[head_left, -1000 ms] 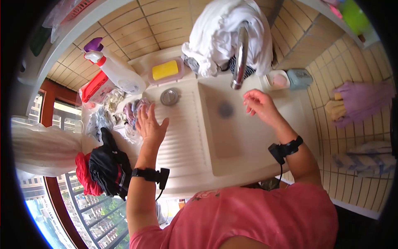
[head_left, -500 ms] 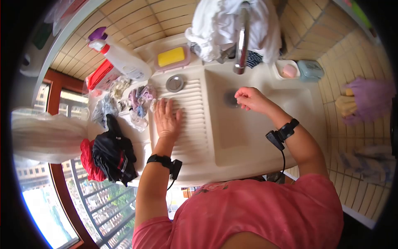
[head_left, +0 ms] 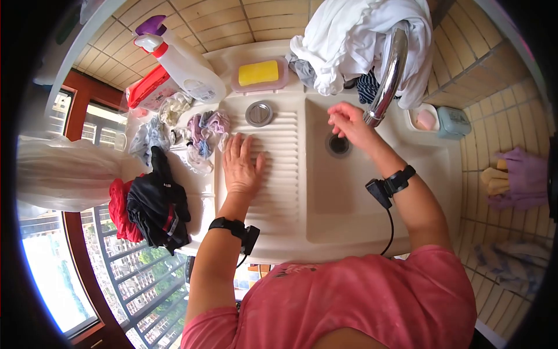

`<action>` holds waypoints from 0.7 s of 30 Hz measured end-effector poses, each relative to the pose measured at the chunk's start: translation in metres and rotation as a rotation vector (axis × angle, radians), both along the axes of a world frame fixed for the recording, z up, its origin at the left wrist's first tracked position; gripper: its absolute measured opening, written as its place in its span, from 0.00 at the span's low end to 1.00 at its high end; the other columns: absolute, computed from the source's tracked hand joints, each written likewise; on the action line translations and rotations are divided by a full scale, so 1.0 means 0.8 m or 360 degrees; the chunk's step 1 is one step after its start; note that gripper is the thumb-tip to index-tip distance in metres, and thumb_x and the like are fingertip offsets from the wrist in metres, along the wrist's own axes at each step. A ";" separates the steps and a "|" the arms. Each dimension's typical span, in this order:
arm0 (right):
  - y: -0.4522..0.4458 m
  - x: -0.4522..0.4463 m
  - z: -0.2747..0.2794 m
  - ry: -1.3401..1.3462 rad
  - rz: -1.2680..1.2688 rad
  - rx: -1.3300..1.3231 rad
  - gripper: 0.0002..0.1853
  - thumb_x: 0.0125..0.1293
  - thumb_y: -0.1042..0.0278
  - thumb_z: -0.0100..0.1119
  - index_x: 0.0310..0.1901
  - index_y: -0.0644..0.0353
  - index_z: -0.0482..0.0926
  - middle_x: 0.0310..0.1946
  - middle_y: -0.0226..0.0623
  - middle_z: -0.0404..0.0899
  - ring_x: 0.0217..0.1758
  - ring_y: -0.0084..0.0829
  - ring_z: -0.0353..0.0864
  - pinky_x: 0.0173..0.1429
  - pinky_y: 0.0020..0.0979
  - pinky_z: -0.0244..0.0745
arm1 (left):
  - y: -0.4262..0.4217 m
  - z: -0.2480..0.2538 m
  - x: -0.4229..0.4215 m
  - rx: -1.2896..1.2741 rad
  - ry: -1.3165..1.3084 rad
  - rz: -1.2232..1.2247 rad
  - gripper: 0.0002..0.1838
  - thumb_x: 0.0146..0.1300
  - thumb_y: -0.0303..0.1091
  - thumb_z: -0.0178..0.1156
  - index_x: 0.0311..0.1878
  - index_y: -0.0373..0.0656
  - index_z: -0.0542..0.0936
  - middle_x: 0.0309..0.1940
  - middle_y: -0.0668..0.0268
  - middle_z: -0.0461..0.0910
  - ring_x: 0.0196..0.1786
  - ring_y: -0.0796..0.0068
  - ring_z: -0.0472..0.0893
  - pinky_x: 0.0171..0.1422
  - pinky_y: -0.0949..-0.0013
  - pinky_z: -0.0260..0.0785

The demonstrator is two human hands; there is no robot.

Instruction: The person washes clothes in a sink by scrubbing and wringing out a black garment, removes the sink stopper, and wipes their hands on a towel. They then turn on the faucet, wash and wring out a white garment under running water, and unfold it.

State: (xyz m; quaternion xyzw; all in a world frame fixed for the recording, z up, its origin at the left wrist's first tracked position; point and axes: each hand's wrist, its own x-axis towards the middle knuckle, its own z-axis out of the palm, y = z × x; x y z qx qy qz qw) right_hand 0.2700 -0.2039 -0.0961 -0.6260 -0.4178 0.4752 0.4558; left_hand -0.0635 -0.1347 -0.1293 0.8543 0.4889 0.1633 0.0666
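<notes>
A white counter (head_left: 279, 251) bears crumpled cloths (head_left: 206, 129), a bottle (head_left: 195, 75) and a dish (head_left: 283, 71).

A yellow rectangular sponge (head_left: 258, 72) sits in a translucent pinkish plastic tray (head_left: 272, 87); the crumpled striped fabric (head_left: 367, 87) is dark and white, the ribbed ceramic washboard (head_left: 281, 174) cream.

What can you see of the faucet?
The faucet is a shiny, curved spout, apparently chromed metal, arching down over the basin. White cloth is bunched behind and around its upper part. Its tip is close by the right hand; whether they touch I cannot tell. No running water shows; its base is hidden.
</notes>
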 end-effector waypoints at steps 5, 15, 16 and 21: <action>0.035 0.026 0.009 -0.0451 -0.0326 0.0708 0.12 0.71 0.65 0.66 0.49 0.63 0.80 0.32 0.30 0.81 0.33 0.23 0.80 0.40 0.28 0.76 | 0.002 -0.005 -0.002 0.0047 -0.0015 -0.0006 0.29 0.67 0.47 0.62 0.69 0.48 0.74 0.74 0.54 0.68 0.78 0.49 0.62 0.81 0.48 0.53; 0.080 0.032 0.038 -0.0529 -0.0126 0.0569 0.15 0.76 0.69 0.55 0.59 0.62 0.77 0.45 0.31 0.84 0.41 0.20 0.80 0.42 0.29 0.80 | 0.002 -0.002 -0.001 0.0067 -0.0005 -0.0014 0.29 0.68 0.48 0.62 0.69 0.48 0.74 0.73 0.54 0.68 0.78 0.49 0.63 0.81 0.48 0.54; 0.081 0.034 0.035 -0.0523 -0.0130 0.0680 0.15 0.76 0.70 0.55 0.60 0.62 0.77 0.46 0.31 0.84 0.41 0.20 0.80 0.43 0.29 0.80 | 0.001 -0.002 -0.001 0.0081 -0.0009 -0.0016 0.29 0.68 0.48 0.62 0.69 0.48 0.74 0.73 0.54 0.68 0.78 0.49 0.63 0.81 0.48 0.54; 0.085 0.060 0.008 -0.0606 0.0033 0.0457 0.15 0.76 0.71 0.52 0.60 0.64 0.77 0.43 0.33 0.85 0.39 0.22 0.81 0.43 0.30 0.81 | 0.001 -0.002 0.000 0.0062 -0.0032 -0.0008 0.29 0.68 0.47 0.62 0.70 0.49 0.74 0.73 0.54 0.68 0.77 0.47 0.63 0.81 0.48 0.53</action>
